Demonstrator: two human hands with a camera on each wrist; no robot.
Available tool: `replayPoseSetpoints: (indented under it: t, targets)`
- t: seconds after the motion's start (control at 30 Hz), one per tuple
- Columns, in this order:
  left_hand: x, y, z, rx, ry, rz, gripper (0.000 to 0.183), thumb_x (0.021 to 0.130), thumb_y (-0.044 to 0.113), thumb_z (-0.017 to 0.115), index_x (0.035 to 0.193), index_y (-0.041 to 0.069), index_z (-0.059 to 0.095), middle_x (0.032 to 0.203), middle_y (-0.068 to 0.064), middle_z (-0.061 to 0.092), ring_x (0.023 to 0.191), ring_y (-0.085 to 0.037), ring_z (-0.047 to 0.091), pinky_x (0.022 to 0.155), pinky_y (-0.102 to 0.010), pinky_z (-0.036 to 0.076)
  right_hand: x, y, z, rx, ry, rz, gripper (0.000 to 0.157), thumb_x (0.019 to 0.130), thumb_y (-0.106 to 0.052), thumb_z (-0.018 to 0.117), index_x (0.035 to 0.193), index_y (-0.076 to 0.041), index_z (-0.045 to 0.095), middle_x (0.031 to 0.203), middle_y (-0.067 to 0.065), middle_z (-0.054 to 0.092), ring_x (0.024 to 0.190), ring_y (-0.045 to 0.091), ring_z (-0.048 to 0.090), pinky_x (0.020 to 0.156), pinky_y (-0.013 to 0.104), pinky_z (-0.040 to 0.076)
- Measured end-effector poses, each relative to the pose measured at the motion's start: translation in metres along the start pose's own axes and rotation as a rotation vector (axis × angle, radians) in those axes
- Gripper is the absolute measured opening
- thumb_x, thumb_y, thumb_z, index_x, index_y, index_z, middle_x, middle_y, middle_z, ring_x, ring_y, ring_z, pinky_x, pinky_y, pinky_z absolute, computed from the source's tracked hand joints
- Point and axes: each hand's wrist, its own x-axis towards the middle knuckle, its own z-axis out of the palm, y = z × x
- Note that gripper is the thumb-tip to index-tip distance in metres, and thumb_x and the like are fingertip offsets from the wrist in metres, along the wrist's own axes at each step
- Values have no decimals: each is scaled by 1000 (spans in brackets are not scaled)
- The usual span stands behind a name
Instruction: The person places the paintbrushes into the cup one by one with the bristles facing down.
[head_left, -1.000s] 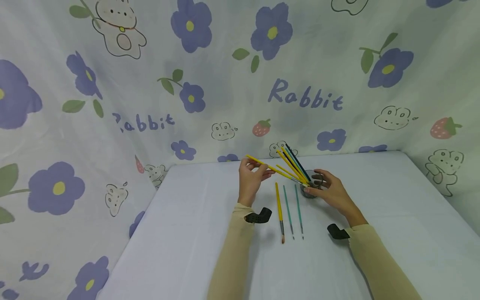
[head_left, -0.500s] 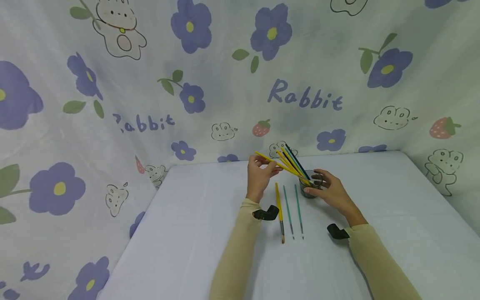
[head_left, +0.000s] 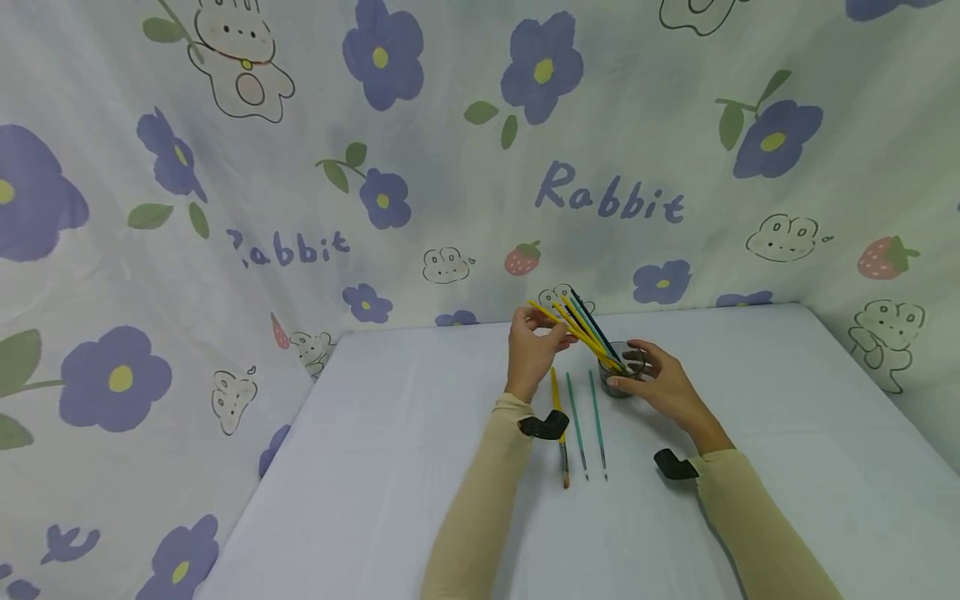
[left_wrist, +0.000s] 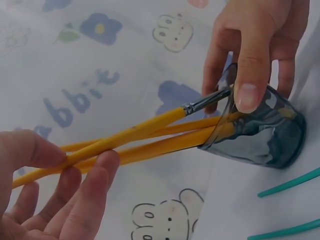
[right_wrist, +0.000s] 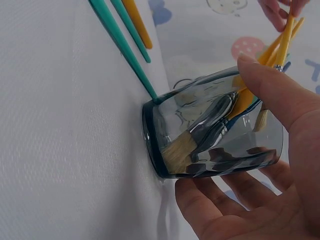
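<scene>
My left hand (head_left: 528, 354) pinches a yellow paintbrush (left_wrist: 142, 129) by its handle between thumb and fingers. That brush slants bristles-down, and its bristle tip (right_wrist: 261, 121) is just inside the mouth of a clear grey drinking glass (head_left: 617, 385). My right hand (head_left: 671, 390) grips the glass near its rim, thumb on the near side and fingers around the far side. Several other brushes, yellow, teal and dark, lean left out of the glass, with wide bristles (right_wrist: 179, 151) down near its base. Some of their handles are hidden behind the left hand.
On the white table (head_left: 360, 483), in front of the glass, a yellow brush (head_left: 565, 462) lies beside two thin teal brushes (head_left: 576, 421), all roughly parallel. A patterned cloth (head_left: 450, 192) with flowers and rabbits hangs behind the table.
My left hand has moved right toward the glass, bringing the yellow paintbrush's bristles into its mouth and its handle closer to the other brushes. The right hand stays on the glass.
</scene>
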Motion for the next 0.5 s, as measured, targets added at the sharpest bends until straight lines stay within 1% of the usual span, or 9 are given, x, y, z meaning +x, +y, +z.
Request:
replayPoseSetpoints:
  t: [0.17,0.23,0.5]
  targets:
    - [1,-3,5,36,-17,13,34,94,8,71,122,6,52,109,-15,69,83,-25,80,77,-30,65,-1,1,0,-1,0,-8,98,86,-45,83,161,-12,31,160,22,43,147,49,40,119,63,38]
    - [1,-3,7,57,-23,20,32,94,9,71,120,8,52,108,-14,69,82,-24,80,76,-29,65,0,1,0,-3,2,-8,98,86,-46,83,161,-12,31,160,22,43,148,49,40,119,63,37]
    - [-1,-7,12,89,-35,30,31,95,9,71,121,7,53,107,-16,70,84,-26,80,75,-28,65,1,1,0,-15,3,1,98,86,-48,83,162,-14,31,161,21,43,149,48,39,120,62,37]
